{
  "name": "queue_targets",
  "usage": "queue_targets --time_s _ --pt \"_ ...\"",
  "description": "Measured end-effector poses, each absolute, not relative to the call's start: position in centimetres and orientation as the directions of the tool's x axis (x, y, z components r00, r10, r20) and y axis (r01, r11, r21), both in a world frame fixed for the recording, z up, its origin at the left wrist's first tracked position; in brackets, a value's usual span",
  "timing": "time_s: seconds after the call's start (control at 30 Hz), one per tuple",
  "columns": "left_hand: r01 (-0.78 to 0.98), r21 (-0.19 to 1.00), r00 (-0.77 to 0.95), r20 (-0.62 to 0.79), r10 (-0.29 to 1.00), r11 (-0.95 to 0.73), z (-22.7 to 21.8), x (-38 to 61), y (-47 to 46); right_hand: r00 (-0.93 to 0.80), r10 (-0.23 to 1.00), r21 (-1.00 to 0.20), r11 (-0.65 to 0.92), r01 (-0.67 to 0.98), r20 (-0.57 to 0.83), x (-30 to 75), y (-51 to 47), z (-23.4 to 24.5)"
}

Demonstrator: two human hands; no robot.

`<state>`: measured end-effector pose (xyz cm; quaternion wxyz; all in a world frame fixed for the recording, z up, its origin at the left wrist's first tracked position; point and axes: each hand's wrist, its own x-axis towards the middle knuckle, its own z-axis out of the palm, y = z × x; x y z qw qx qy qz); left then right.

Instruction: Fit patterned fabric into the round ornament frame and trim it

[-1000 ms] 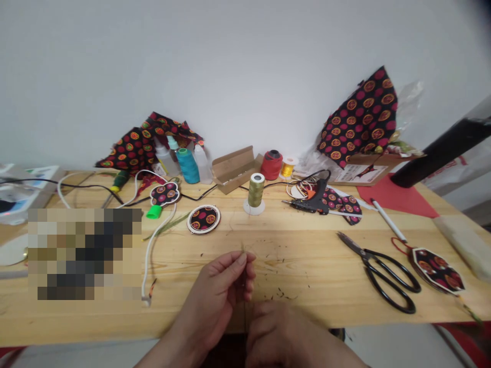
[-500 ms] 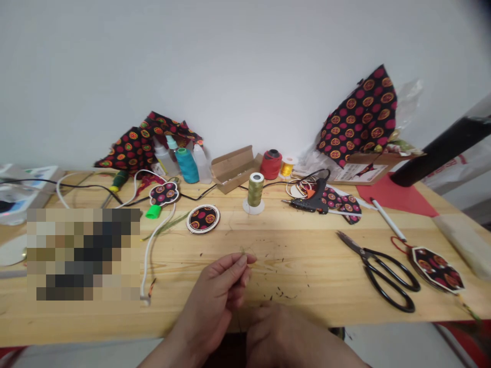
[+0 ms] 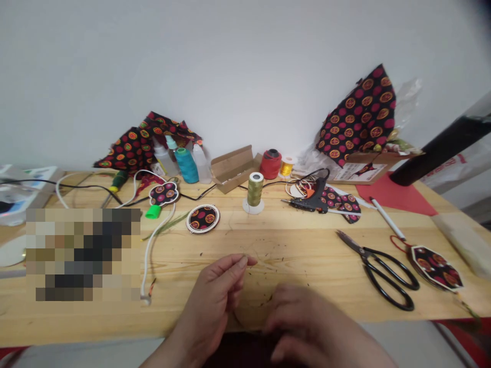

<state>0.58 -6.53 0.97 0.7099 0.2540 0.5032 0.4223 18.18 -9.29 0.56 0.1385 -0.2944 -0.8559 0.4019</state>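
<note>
My left hand (image 3: 222, 281) is over the front middle of the table, thumb and forefinger pinched on what looks like a fine greenish thread, most of it hidden by the fingers. A thin dark strand hangs below this hand. My right hand (image 3: 303, 319) is at the table's front edge, to the right of the left hand and apart from it; motion smears its fingers. Beyond the hands stands an olive thread spool (image 3: 255, 190) on a white base, a loose strand trailing from it. A round framed fabric piece (image 3: 203, 219) lies left of the spool.
Black-handled scissors (image 3: 387, 278) lie at right, beside an octagonal fabric pendant (image 3: 437, 268) and a white pen (image 3: 387, 218). A glue gun (image 3: 312, 200) rests behind. Along the wall are a red spool (image 3: 271, 164), an open cardboard box (image 3: 236, 168) and a teal spool (image 3: 186, 166). Small scraps dot the tabletop.
My right hand has moved up and to the right, away from my left, its fingers loosening. The left hand keeps its pinch in nearly the same place; less green shows at its fingertips.
</note>
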Motion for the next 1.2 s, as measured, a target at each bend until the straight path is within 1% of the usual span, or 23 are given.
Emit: queue_targets --time_s 0.03,0.1,0.13,0.17,0.2,0.23,0.3,0.33,0.4,0.5,0.57,0.63,0.67,0.7,0.73,0.77,0.8,0.87,0.97,1.0,1.07,1.13,1.2 --pt "-0.334 0.789 0.134 -0.501 0.855 0.515 1.0 0.6 -6.6 -0.701 0.713 -0.764 0.443 0.469 -0.017 19.2 -9.1 1.4" --pt "-0.322 0.794 0.135 -0.501 0.855 0.516 1.1 0.5 -6.6 -0.459 0.889 -0.684 0.331 0.650 -0.006 22.0 -8.6 2.3" --pt "-0.320 0.794 0.143 -0.498 0.855 0.516 1.1 0.5 -6.7 -0.346 0.938 -0.603 0.296 0.741 0.035 23.6 -8.4 2.3" --pt "-0.321 0.794 0.152 -0.495 0.855 0.517 1.1 0.5 -6.7 -0.237 0.967 -0.485 0.252 0.837 0.093 25.2 -8.3 2.1" --pt "-0.323 0.793 0.159 -0.492 0.856 0.516 1.1 0.6 -6.7 -0.133 0.978 -0.337 0.182 0.924 0.164 26.9 -8.2 1.6" --pt "-0.325 0.794 0.162 -0.488 0.857 0.514 1.1 0.6 -6.8 -0.012 0.977 -0.189 0.053 0.981 0.212 28.5 -8.1 1.0" --pt "-0.326 0.795 0.166 -0.485 0.859 0.512 1.2 0.7 -6.7 0.135 0.971 0.015 -0.140 0.990 0.198 31.3 -8.3 -0.2" --pt "-0.324 0.797 0.164 -0.484 0.860 0.510 1.3 0.8 -6.7 0.188 0.967 0.073 -0.203 0.977 0.170 32.3 -8.5 -0.7" --pt "-0.310 0.805 0.162 -0.479 0.863 0.505 1.3 1.0 -6.6 0.240 0.966 0.121 -0.251 0.960 0.098 33.6 -8.8 -1.4" --pt "-0.253 0.838 0.144 -0.462 0.875 0.483 1.2 1.0 -6.6 0.268 0.962 0.137 -0.272 0.953 0.044 33.8 -8.9 -1.6" --pt "-0.139 0.907 0.077 -0.391 0.917 0.398 1.3 0.6 -6.8 0.288 0.957 0.142 -0.291 0.946 0.044 33.6 -8.9 -1.5" --pt "0.104 0.979 -0.025 -0.175 0.984 0.177 1.7 0.1 -7.0 0.289 0.957 0.134 -0.289 0.948 0.023 33.6 -8.8 -1.4" --pt "0.215 0.976 -0.032 -0.021 0.999 0.027 2.0 -0.2 -7.0 0.281 0.960 0.128 -0.279 0.952 0.001 33.7 -8.8 -1.3" --pt "0.290 0.953 0.023 0.089 0.996 -0.092 2.3 -0.5 -7.1 0.271 0.962 0.126 -0.266 0.956 -0.023 33.8 -8.8 -1.4" --pt "0.342 0.925 0.066 0.149 0.987 -0.163 2.6 -0.7 -7.0 0.264 0.964 0.129 -0.257 0.958 -0.041 34.0 -8.9 -1.4" --pt "0.374 0.910 0.084 0.161 0.983 -0.181 2.9 -0.8 -6.9 0.262 0.964 0.136 -0.253 0.958 -0.049 34.1 -8.9 -1.5" --pt "0.374 0.914 0.084 0.133 0.987 -0.155 3.1 -0.8 -6.8 0.264 0.964 0.144 -0.256 0.956 -0.042 34.2 -9.0 -1.5" --pt "0.323 0.946 0.059 -0.009 0.998 -0.011 3.4 -0.6 -6.5 0.273 0.962 0.144 -0.269 0.952 -0.012 34.4 -9.0 -1.6" --pt "0.172 0.952 0.036 -0.264 0.964 0.254 3.1 -0.2 -6.3 0.294 0.954 0.060 -0.297 0.953 0.052 34.0 -9.1 -1.4" --pt "0.110 0.938 0.043 -0.335 0.941 0.329 2.9 0.0 -6.3 0.304 0.949 0.005 -0.306 0.952 0.087 33.7 -9.1 -1.2" --pt "-0.013 0.899 0.073 -0.436 0.897 0.438 2.5 0.2 -6.3 0.324 0.932 -0.159 -0.299 0.941 0.161 32.7 -9.2 -0.6" --pt "-0.090 0.873 0.107 -0.471 0.876 0.480 2.2 0.5 -6.3 0.325 0.919 -0.342 -0.238 0.909 0.222 31.3 -9.3 0.1" --pt "-0.117 0.871 0.123 -0.465 0.877 0.478 2.0 0.6 -6.4 0.303 0.914 -0.450 -0.158 0.879 0.270 29.7 -9.5 0.8"
